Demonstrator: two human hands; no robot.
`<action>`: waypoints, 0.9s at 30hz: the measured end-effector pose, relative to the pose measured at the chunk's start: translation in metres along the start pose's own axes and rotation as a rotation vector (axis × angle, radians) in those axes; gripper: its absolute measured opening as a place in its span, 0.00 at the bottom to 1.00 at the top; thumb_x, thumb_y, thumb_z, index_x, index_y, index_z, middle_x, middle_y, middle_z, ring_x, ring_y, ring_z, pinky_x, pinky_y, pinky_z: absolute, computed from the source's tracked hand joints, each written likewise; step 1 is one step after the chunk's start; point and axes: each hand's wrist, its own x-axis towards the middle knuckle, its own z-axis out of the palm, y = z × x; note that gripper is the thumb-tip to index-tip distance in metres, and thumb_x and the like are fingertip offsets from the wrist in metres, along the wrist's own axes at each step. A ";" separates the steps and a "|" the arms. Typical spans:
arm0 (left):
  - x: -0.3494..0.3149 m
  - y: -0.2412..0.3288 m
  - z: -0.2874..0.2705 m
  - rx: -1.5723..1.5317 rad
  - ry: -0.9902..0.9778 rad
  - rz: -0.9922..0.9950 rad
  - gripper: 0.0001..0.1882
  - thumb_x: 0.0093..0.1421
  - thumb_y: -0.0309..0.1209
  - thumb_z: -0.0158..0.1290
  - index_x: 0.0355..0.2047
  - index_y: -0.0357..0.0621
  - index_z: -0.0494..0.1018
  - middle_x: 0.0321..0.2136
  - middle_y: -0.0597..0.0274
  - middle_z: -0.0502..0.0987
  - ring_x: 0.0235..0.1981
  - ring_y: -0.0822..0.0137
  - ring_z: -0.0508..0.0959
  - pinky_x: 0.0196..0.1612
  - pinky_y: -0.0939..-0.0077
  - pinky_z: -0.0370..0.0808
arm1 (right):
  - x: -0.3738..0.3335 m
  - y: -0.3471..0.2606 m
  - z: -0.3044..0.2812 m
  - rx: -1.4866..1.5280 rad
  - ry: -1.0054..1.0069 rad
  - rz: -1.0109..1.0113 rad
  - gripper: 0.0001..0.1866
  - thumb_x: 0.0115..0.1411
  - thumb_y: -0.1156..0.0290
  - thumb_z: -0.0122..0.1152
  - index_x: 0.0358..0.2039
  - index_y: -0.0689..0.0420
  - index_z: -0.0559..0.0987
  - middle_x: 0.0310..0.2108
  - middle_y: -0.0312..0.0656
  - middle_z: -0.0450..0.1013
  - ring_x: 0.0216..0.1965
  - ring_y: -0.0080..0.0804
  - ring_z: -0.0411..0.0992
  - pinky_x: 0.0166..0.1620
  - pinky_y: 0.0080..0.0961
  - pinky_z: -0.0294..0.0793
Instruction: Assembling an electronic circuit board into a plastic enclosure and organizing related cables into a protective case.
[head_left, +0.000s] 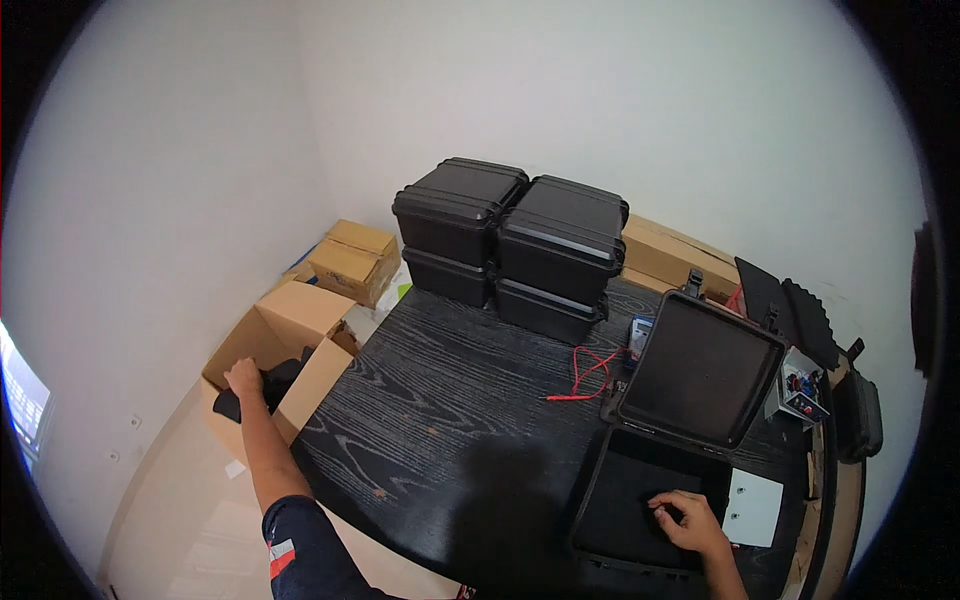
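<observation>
My left hand reaches into an open cardboard box on the left, beside the table. Its fingers are curled, and what they may hold is hidden. Soft-looking black pieces lie in the box next to my wrist. Over the right side of the table, my right hand hovers above or rests in the base of an open black hard case; I cannot tell if it touches. Its fingers are loosely bent, with the thumb apart and nothing between them. The case's lid is tilted back.
Several shut black cases stand stacked at the table's far side. Near the open lid are a multimeter with red leads and an electronic unit. A white panel lies right of the case. Another carton sits behind the open box.
</observation>
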 end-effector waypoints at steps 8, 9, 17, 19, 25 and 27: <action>-0.013 -0.002 -0.006 0.293 0.036 -0.029 0.25 0.66 0.46 0.54 0.62 0.55 0.77 0.54 0.59 0.83 0.59 0.58 0.80 0.72 0.23 0.46 | 0.005 0.003 0.002 -0.005 -0.018 0.024 0.13 0.64 0.72 0.65 0.48 0.59 0.86 0.44 0.48 0.84 0.41 0.36 0.85 0.37 0.27 0.84; -0.017 0.008 -0.017 0.197 -0.099 -0.071 0.28 0.65 0.47 0.54 0.63 0.55 0.76 0.56 0.59 0.81 0.60 0.57 0.79 0.73 0.24 0.42 | 0.005 0.004 0.003 -0.021 -0.010 -0.011 0.13 0.64 0.72 0.64 0.48 0.60 0.85 0.44 0.48 0.84 0.41 0.38 0.85 0.38 0.29 0.84; -0.038 0.020 -0.059 0.270 -0.194 -0.142 0.37 0.63 0.53 0.57 0.70 0.52 0.69 0.68 0.53 0.72 0.66 0.52 0.74 0.69 0.18 0.54 | -0.001 -0.005 0.000 -0.025 -0.009 0.062 0.13 0.64 0.72 0.64 0.47 0.60 0.86 0.43 0.49 0.84 0.41 0.38 0.85 0.41 0.30 0.84; -0.033 -0.005 -0.041 -0.051 -0.377 -0.036 0.27 0.62 0.48 0.61 0.57 0.48 0.82 0.60 0.49 0.79 0.62 0.51 0.77 0.67 0.33 0.68 | 0.000 -0.007 0.001 -0.022 -0.003 0.021 0.13 0.64 0.72 0.64 0.48 0.59 0.86 0.43 0.49 0.84 0.41 0.38 0.85 0.41 0.29 0.85; -0.036 0.000 -0.006 -0.036 -0.319 0.204 0.12 0.63 0.34 0.60 0.47 0.57 0.86 0.54 0.58 0.83 0.59 0.51 0.80 0.70 0.34 0.62 | -0.004 -0.015 -0.003 -0.036 -0.022 0.147 0.13 0.64 0.71 0.64 0.49 0.58 0.85 0.43 0.47 0.84 0.41 0.38 0.85 0.42 0.31 0.84; -0.038 0.010 -0.014 -0.018 -0.224 0.171 0.11 0.66 0.33 0.57 0.46 0.57 0.85 0.52 0.61 0.84 0.59 0.54 0.80 0.71 0.29 0.58 | -0.005 -0.005 -0.001 -0.044 -0.016 0.021 0.13 0.65 0.71 0.65 0.49 0.58 0.85 0.43 0.47 0.84 0.41 0.40 0.84 0.43 0.31 0.83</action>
